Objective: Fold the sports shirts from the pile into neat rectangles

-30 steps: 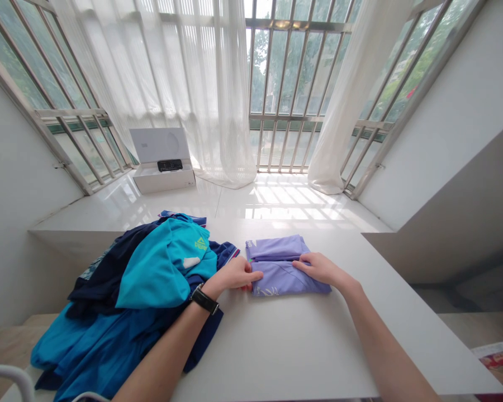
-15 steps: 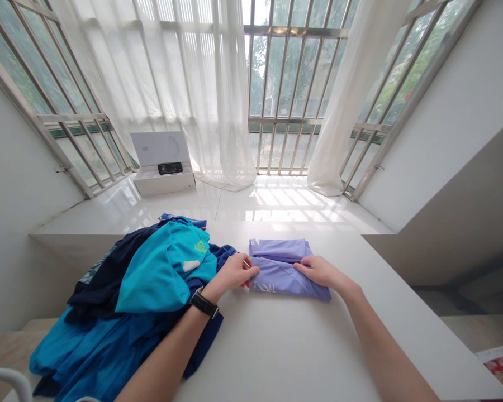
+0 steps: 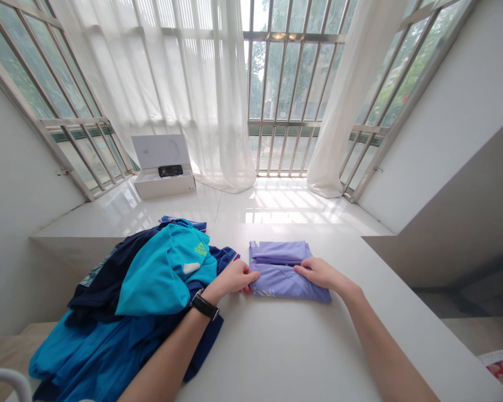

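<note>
A lavender garment (image 3: 280, 282) with white print lies folded into a compact rectangle on the white table. Across its middle runs a gap between the far and near folded parts, where something dark shows. My left hand (image 3: 237, 276) pinches the left end of the near part, thumb on top and the other fingers partly hidden beneath. At the right side, my right hand (image 3: 322, 273) grips the edge of that same part near the gap; its fingertips are tucked out of sight. Left of my hands, a turquoise shirt (image 3: 159, 279) tops a heap of dark and blue clothes.
An open white box (image 3: 165, 186) with a black device (image 3: 170, 171) in it stands on the window ledge at the back left. Sheer white curtains (image 3: 230, 111) hang before barred windows. The table's right edge (image 3: 431, 312) slants toward me, and a white curved bar (image 3: 8, 377) is at lower left.
My left fingers have closed in lower on the garment's left end, and the gap across its middle looks slightly wider. My right hand has barely moved.
</note>
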`<state>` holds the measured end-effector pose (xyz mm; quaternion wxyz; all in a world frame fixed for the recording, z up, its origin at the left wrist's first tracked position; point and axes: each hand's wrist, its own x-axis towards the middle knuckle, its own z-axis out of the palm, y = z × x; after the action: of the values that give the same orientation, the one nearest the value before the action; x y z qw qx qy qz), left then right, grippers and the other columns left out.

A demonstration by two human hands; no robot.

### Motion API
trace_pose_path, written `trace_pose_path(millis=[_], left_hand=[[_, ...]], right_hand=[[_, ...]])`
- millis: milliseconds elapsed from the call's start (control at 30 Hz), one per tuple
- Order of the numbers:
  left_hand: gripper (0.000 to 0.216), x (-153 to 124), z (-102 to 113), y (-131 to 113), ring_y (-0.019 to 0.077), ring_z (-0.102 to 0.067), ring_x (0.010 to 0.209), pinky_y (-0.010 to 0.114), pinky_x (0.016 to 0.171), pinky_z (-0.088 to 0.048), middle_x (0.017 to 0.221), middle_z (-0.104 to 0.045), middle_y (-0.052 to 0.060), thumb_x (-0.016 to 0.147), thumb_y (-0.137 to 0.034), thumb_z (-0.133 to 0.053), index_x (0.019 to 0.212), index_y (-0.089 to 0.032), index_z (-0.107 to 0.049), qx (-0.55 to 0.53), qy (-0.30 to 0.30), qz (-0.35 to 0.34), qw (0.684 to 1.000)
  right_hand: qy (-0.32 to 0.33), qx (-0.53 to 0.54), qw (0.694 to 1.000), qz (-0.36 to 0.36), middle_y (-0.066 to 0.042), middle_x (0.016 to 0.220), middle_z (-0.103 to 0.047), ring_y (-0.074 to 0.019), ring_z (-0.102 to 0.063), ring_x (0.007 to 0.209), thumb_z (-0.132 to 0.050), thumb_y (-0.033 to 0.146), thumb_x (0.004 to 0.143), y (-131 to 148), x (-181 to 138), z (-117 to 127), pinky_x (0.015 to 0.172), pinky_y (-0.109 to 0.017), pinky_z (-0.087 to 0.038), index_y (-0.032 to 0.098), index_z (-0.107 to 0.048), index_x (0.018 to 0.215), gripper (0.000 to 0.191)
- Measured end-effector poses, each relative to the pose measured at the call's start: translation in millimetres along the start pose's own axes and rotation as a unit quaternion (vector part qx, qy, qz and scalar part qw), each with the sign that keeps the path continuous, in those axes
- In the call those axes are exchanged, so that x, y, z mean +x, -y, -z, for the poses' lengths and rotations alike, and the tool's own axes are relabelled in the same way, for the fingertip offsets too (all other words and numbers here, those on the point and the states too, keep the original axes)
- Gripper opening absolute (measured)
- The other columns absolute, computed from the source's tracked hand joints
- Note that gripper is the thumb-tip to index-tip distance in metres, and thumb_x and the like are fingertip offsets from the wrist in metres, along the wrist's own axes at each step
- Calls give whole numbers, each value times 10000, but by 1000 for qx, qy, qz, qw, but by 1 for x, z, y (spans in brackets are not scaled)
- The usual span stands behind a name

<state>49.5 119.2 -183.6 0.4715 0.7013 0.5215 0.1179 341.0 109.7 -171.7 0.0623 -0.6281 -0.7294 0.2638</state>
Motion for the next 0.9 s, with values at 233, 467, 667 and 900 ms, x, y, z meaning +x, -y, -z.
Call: trace_pose_path(millis=[233, 467, 667, 900], left_hand=[[415, -6, 2, -5, 130, -559, 509, 229, 536, -378, 489, -604, 16, 817, -426, -552, 485, -182, -510, 79, -47, -52, 994], [182, -8, 1, -6, 129, -527, 590, 238, 561, -326, 605, -596, -29, 753, -305, -659, 638, -194, -573, 198, -153, -129, 960], [200, -5, -2, -3, 161, -601, 873, 241, 767, -443, 951, -676, 19, 801, -79, -581, 922, -208, -675, 225, -111, -321, 913], [251, 1, -4, 4, 172, -627, 927, 248, 817, -491, 1013, -667, 40, 841, -90, -559, 993, -216, -714, 216, -98, -342, 909]], right_hand=[[7, -13, 1000, 0, -38, 736, -654, -190, -576, 678, -437, 550, 922, -4, -2, 2, 597, -287, -350, 207, -529, 672, 434], [-3, -16, 1000, -3, -53, 805, -696, -213, -600, 734, -507, 549, 879, -11, -6, 9, 613, -291, -365, 205, -599, 735, 384], [-59, 0, 998, 4, -6, 767, -670, -188, -582, 722, -634, 462, 789, -15, -10, 16, 603, -268, -365, 216, -537, 713, 275], [-89, -45, 995, -2, 5, 774, -658, -181, -583, 727, -684, 340, 739, -12, -10, 16, 595, -261, -349, 224, -532, 713, 193]])
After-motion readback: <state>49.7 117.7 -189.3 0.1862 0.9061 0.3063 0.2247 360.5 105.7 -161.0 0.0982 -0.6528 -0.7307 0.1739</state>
